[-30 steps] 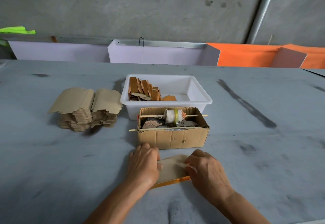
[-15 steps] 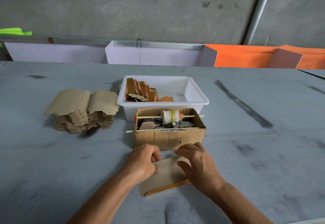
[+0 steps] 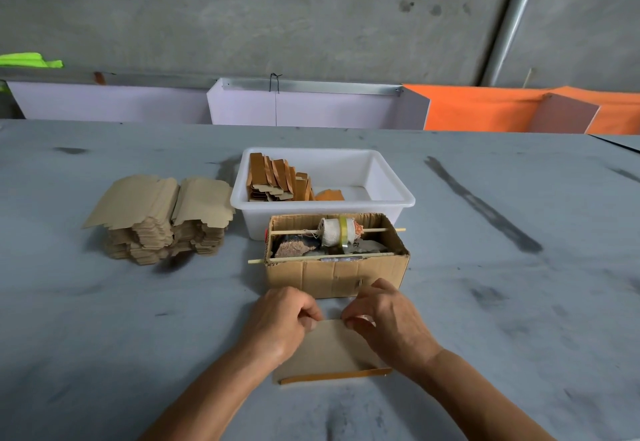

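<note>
The folded cardboard piece (image 3: 329, 350) lies flat on the grey table (image 3: 104, 354), just on the near side of the open cardboard box (image 3: 332, 276). More of it shows than a second ago, because both hands have drawn together at its far edge. The left hand (image 3: 280, 321) and right hand (image 3: 389, 319) pinch that edge with curled fingers. A white tub (image 3: 391, 203) stands beyond the box, and a stack of cardboard blanks (image 3: 162, 219) lies to the left.

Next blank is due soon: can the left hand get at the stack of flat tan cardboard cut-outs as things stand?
Probably yes: only grey tabletop lies between left hand and tan cardboard stack, though it must first release the folded tan cardboard piece it pinches.
</note>
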`<state>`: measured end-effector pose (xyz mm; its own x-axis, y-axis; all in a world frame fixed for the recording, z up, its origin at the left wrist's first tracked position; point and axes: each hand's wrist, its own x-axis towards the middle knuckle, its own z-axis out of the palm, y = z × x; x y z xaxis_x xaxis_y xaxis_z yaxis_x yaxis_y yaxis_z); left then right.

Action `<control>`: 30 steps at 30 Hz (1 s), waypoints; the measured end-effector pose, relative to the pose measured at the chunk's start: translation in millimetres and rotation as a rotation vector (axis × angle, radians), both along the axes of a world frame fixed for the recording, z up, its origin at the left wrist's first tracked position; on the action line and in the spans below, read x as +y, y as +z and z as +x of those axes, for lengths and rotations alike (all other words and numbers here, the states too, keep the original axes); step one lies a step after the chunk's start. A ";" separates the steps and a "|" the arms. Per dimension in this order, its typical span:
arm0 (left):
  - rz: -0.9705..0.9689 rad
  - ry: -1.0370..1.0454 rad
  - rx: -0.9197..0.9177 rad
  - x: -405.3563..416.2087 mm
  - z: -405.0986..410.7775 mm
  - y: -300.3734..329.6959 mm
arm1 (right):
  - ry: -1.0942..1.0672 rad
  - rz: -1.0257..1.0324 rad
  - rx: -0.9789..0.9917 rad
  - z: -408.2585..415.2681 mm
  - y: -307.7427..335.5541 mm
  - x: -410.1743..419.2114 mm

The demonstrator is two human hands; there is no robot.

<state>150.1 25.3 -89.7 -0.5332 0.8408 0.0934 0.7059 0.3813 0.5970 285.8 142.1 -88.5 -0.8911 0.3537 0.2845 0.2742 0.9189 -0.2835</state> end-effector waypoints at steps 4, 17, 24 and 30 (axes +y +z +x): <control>0.065 -0.032 0.098 -2.8 2.9 -3.7 | 0.031 0.024 0.004 -0.4 1.5 0.9; -0.021 -0.290 0.586 -18.9 26.8 19.1 | 0.255 0.492 -0.035 4.2 10.7 -0.4; -0.158 -0.276 0.641 -24.2 34.0 28.1 | 0.292 0.581 -0.131 8.6 17.4 -4.5; -0.240 -0.273 0.751 -30.1 39.4 29.7 | 0.269 0.629 -0.195 13.3 19.6 -9.2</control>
